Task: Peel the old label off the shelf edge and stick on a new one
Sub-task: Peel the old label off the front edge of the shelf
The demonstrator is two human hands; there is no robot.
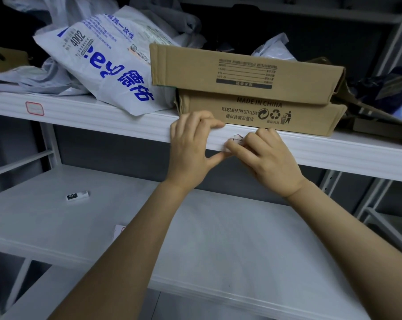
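A red-bordered label (35, 108) sits near the left end of the shelf edge (91, 116). A small white tag marked 031 (77, 195) lies near the lower shelf's (218, 239) left edge. The left grip (190, 144) clamps the shelf edge, fingers curled over its top. Just beside it, the right grip (262, 155) pinches the old label (235, 139), which is partly lifted and crumpled, below 2 stacked cardboard boxes (241, 72).
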